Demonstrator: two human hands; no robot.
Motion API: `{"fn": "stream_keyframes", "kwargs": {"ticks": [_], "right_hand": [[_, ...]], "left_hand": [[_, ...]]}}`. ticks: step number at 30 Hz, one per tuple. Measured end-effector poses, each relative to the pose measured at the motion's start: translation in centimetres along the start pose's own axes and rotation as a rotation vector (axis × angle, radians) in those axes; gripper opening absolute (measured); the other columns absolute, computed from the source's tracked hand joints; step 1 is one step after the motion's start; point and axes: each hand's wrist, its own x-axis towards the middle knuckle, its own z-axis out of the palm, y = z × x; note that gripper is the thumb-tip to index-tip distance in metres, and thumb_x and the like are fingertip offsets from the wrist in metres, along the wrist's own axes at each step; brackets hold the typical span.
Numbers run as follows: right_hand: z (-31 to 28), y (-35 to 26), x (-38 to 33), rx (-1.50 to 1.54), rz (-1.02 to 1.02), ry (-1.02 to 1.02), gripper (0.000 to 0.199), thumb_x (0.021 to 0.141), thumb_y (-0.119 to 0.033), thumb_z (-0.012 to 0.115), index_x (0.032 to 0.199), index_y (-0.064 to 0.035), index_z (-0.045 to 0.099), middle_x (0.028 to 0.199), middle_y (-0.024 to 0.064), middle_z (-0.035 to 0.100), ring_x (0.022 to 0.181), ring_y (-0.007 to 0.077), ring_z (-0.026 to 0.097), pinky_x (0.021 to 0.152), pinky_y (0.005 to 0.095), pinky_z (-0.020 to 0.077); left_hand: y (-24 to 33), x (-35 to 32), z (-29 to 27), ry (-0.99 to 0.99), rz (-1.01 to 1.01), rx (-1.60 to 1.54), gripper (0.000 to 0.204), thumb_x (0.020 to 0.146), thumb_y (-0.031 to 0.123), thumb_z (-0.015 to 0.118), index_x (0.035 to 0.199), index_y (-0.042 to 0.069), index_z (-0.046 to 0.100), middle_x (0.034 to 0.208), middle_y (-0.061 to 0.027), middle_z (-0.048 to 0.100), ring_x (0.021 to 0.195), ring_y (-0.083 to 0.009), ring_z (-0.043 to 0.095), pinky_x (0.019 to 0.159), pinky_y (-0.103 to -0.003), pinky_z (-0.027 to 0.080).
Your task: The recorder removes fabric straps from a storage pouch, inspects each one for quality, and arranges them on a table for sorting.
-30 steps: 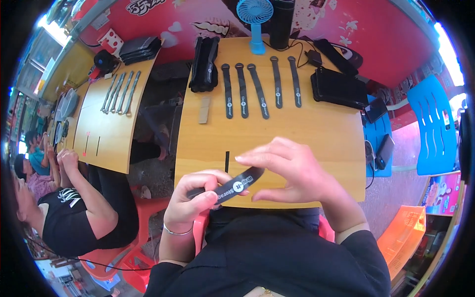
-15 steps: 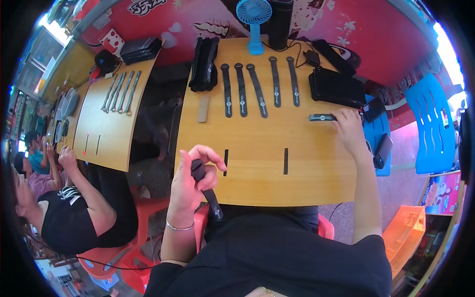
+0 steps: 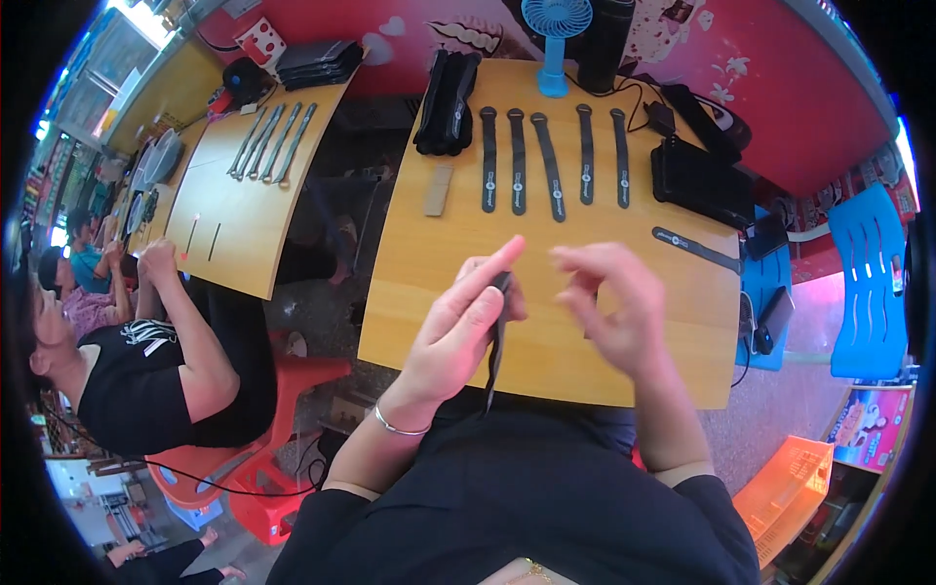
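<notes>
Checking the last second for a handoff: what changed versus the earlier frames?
Right hand reached out to the table's right side, left a strap lying there, and has come back toward the middle, empty and blurred. Left hand kept its grip on a dark strap, which now hangs down. The row of five straps and the fan stayed put.

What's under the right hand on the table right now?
The right hand hovers open above the wooden table. Bare wood shows around it; the patch straight beneath is covered by the blurred hand. The left hand holds a dark strap beside it.
</notes>
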Motion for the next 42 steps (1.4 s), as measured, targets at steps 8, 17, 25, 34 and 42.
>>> {"fn": "stream_keyframes", "kwargs": {"ticks": [8,17,25,34,42], "right_hand": [[2.3,-2.6,0.2,-0.022,-0.088,-0.031,0.047,0.064,-0.008,0.078,0.108,-0.0084,0.061,0.091,0.0061,0.057,0.074,0.0178,0.059,0.061,0.0282,0.0497],[1.4,-1.7,0.8,0.146,0.078,0.009,0.034,0.069,0.002,0.072,0.1,-0.0041,0.059,0.088,0.0037,0.055,0.072,0.0106,0.057,0.062,0.0224,0.0498],[-0.6,-0.1,3.3,0.53,0.29,0.235,0.034,0.076,-0.001,0.069,0.106,-0.0011,0.053,0.09,0.0003,0.052,0.074,0.0051,0.052,0.07,0.0186,0.0458],[0.6,-2.9,-1.1,0.032,-0.122,-0.298,0.054,0.061,-0.015,0.082,0.109,-0.0095,0.059,0.102,0.007,0.06,0.082,0.0192,0.062,0.069,0.0288,0.0505],[1.6,-1.9,-2.3,-0.043,-0.089,0.058,0.027,0.066,0.007,0.07,0.091,-0.0044,0.067,0.079,0.0091,0.065,0.068,0.0182,0.063,0.06,0.0264,0.0491]], "left_hand": [[-0.9,-0.6,-1.0,0.057,0.132,0.153,0.034,0.086,0.001,0.06,0.119,-0.003,0.054,0.112,-0.0049,0.052,0.089,-0.0077,0.053,0.078,-0.021,0.046],[-0.4,-0.3,-0.1,0.038,0.003,0.139,0.043,0.084,0.003,0.063,0.125,-0.002,0.05,0.109,-0.0076,0.057,0.1,-0.0112,0.053,0.082,-0.024,0.048],[-1.1,-1.1,-1.3,-0.13,-0.329,0.523,0.04,0.083,0.003,0.061,0.122,-0.002,0.052,0.092,-0.007,0.067,0.074,-0.0076,0.06,0.059,-0.019,0.047],[-2.2,-0.6,-2.6,0.1,-0.254,-0.392,0.03,0.095,0.021,0.05,0.117,0.001,0.05,0.095,-0.0114,0.065,0.082,-0.0147,0.066,0.067,-0.022,0.054],[-1.1,-2.1,-0.9,0.011,-0.324,0.227,0.016,0.09,0.015,0.06,0.085,-0.001,0.06,0.078,-0.0049,0.065,0.068,-0.0067,0.061,0.06,-0.019,0.048]]}}
